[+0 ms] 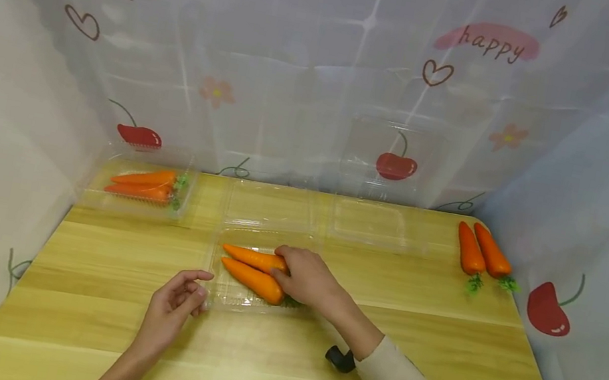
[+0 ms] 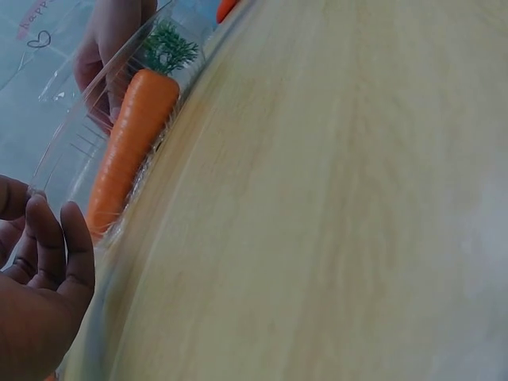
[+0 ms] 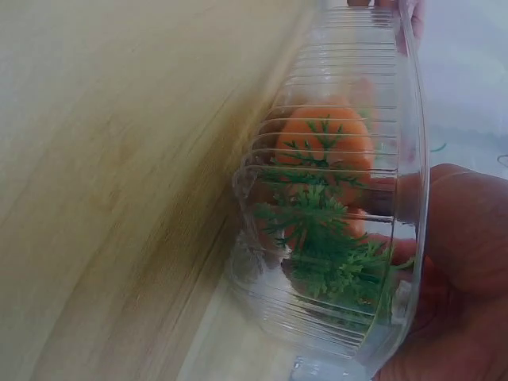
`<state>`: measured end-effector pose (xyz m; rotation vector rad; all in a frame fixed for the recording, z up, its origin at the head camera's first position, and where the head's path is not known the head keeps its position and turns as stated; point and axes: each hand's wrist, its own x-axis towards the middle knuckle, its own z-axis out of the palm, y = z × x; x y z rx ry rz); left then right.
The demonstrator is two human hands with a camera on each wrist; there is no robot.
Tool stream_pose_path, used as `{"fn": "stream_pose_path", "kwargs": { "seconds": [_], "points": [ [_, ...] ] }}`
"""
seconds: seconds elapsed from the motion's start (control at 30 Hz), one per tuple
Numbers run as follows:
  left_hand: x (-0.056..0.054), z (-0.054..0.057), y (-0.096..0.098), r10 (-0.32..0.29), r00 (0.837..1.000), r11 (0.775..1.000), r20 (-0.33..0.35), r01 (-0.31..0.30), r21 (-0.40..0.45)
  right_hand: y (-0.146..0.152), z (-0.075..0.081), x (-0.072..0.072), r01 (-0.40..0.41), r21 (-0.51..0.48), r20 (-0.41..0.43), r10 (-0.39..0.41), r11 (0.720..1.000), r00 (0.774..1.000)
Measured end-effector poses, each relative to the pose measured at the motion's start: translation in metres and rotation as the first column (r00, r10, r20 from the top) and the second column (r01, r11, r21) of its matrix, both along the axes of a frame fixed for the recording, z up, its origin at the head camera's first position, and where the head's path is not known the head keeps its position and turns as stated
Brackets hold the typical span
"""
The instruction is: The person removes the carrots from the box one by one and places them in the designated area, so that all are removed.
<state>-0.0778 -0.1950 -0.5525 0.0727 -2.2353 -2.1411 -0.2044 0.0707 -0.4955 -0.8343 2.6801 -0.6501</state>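
Two orange carrots, a front one (image 1: 252, 280) and a rear one (image 1: 251, 257), lie side by side in a clear plastic clamshell box (image 1: 221, 298), tips to the left. My right hand (image 1: 309, 278) reaches into the box and grips the rear carrot near its thick end. With thumb and finger, my left hand (image 1: 175, 304) pinches the box's left rim; the left wrist view shows this hand (image 2: 40, 294) at the clear edge. In the right wrist view, green leaves (image 3: 333, 262) show through the ribbed wall beside the right hand (image 3: 468, 246). The lid (image 1: 271, 206) lies folded back, open.
At the back left stands a clear box (image 1: 96, 194) holding two carrots (image 1: 143, 183). Another clear box (image 1: 368, 223) stands open at the back centre, lid raised against the curtain. Two loose carrots (image 1: 471, 250) lie at the back right. A black object (image 1: 339, 359) sits by the right forearm.
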Motion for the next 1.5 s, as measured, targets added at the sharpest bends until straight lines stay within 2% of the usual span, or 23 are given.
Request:
{"fn": "stream_pose_path", "kwargs": {
  "seconds": [0.37, 0.7, 1.03, 1.27, 1.5],
  "points": [
    [-0.002, 0.0, 0.002, 0.006, 1.0, 1.0, -0.021, -0.005, 0.02, 0.005, 0.001, -0.002, 0.07, -0.125, 0.032, -0.067, 0.99, 0.997],
    [0.0, 0.0, 0.001, 0.012, 1.0, 1.0, -0.005, -0.012, 0.013, 0.013, 0.005, 0.009, 0.13, -0.228, 0.019, -0.129, 0.965, 0.991],
    [0.0, 0.002, 0.002, 0.011, 1.0, 1.0, 0.0, -0.011, 0.009, 0.035, 0.009, 0.017, 0.228, -0.376, 0.035, -0.232, 0.898, 0.972],
    [-0.001, 0.002, 0.003, 0.01, 1.0, 1.0, -0.003, -0.01, 0.006, 0.059, 0.013, 0.024, 0.281, -0.473, 0.042, -0.297, 0.835, 0.954],
    [-0.001, 0.002, 0.002, 0.008, 1.0, 1.0, -0.015, -0.008, 0.0, 0.085, 0.018, 0.027, 0.336, -0.517, 0.035, -0.372, 0.788, 0.927]
  ]
}}
